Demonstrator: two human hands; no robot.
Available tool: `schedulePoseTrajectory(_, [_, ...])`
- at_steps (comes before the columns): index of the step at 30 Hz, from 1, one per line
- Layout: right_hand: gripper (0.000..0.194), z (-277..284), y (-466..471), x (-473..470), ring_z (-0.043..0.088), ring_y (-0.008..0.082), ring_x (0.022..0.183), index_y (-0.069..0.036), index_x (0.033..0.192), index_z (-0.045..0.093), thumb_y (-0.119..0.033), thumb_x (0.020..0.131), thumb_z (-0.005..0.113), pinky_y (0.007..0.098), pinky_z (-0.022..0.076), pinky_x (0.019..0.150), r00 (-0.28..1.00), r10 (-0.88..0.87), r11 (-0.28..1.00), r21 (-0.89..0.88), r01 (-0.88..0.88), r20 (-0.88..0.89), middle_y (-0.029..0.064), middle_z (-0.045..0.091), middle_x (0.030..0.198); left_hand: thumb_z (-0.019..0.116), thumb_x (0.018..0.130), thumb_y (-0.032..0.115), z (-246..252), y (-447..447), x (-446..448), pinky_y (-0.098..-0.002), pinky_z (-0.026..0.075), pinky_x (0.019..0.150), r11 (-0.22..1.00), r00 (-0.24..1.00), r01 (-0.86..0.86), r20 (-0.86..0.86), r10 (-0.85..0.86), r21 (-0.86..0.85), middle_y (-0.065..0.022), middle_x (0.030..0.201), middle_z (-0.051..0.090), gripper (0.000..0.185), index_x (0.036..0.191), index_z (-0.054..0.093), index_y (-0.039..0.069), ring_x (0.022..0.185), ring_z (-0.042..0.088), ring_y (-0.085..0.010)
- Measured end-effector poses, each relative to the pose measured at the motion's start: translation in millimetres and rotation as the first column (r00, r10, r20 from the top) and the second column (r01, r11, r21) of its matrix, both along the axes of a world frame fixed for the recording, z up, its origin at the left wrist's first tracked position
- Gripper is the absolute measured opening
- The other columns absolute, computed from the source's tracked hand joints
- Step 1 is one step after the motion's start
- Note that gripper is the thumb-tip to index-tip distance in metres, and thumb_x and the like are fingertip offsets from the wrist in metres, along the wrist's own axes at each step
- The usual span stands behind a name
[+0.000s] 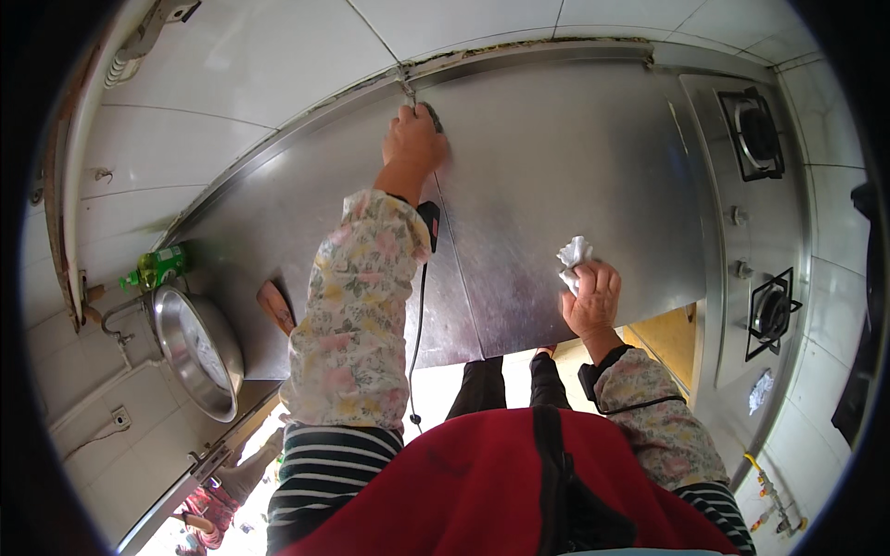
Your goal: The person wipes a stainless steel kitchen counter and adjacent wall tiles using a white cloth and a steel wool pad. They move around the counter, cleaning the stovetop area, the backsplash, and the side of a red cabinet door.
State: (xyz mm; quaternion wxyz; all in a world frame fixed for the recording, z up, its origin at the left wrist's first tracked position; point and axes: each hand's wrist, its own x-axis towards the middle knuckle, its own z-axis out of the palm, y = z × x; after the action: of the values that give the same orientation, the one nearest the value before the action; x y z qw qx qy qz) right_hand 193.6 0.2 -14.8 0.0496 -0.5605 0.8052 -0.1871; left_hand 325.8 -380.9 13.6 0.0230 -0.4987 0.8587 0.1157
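Note:
My left hand [411, 142] reaches to the back of the stainless steel countertop [556, 174], at the seam between two panels. Its fingers are closed on a dark scouring pad [432, 117], which shows at their right side. Nearer my body on the right, my right hand [593, 295] grips a crumpled white cloth or tissue [576, 254] above the countertop's front part. Floral sleeve covers reach up both forearms, and a dark device with a cable sits at each wrist.
A metal basin [198, 351] and a green dish soap bottle [161, 266] stand at the left, near a brown-handled implement [276, 307]. A gas hob [744, 229] with two burners lies at the right. White tiled wall [487, 21] bounds the back; another person [212, 511] is partly visible lower left.

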Motion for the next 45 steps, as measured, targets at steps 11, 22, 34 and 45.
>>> schedulePoseTrajectory(11, [0.053, 6, -4, 2, 0.047, 0.0349, 0.113, -0.012, 0.115, 0.05, -0.011, 0.067, 0.072, 0.049, 0.037, 0.1, 1.0, -0.007, 1.0, -0.009, 0.007, 0.005, 0.0116, 0.051, 0.118, 0.065, 0.08, 0.021, 1, 38, 19, -0.0504, 0.052, 0.091, 0.997, 0.995, 0.065, -0.08, -0.062, 0.033, -0.0212, 0.121, 0.052, 0.057, 0.132, 0.046, 0.003, 0.111, 0.055, -0.0436])
schedulePoseTrajectory(22, [0.052, 1, -2, 0, 0.048, 0.034, 0.113, -0.014, 0.115, 0.051, -0.016, 0.069, 0.076, 0.0485, 0.0371, 0.1, 1.0, 0.002, 1.0, -0.007, -0.002, -0.01, 0.0093, 0.052, 0.119, 0.062, 0.083, 0.02, -18, 104, 113, -0.0444, 0.049, 0.095, 0.957, 0.779, -0.283, -0.567, 0.267, 0.062, -0.0203, 0.115, 0.057, 0.052, 0.133, 0.058, 0.005, 0.11, 0.057, -0.0388])
schedulePoseTrajectory(34, [0.032, 10, -45, -28, 0.053, 0.0392, 0.11, -0.008, 0.118, 0.06, -0.014, 0.086, 0.063, 0.0511, 0.0398, 0.094, 0.999, -0.054, 0.998, -0.019, 0.054, 0.002, 0.016, 0.058, 0.114, 0.052, 0.094, 0.029, -43, 279, 312, -0.05, 0.045, 0.093, 0.616, 0.621, -0.757, -0.535, 0.573, -0.218, -0.0245, 0.114, 0.052, 0.043, 0.122, 0.056, -0.003, 0.106, 0.054, -0.0423])
schedulePoseTrajectory(45, [0.041, -43, -319, -57, 0.045, 0.0387, 0.129, -0.001, 0.124, 0.056, -0.025, 0.09, 0.057, 0.0552, 0.0388, 0.098, 0.955, -0.272, 0.922, -0.317, 0.222, -0.12, 0.0186, 0.053, 0.133, 0.048, 0.093, 0.036, -42, 274, 302, -0.0532, 0.044, 0.089, 0.482, 0.532, -0.847, -0.373, 0.76, -0.227, -0.0228, 0.115, 0.051, 0.046, 0.123, 0.051, 0.001, 0.105, 0.055, -0.043])
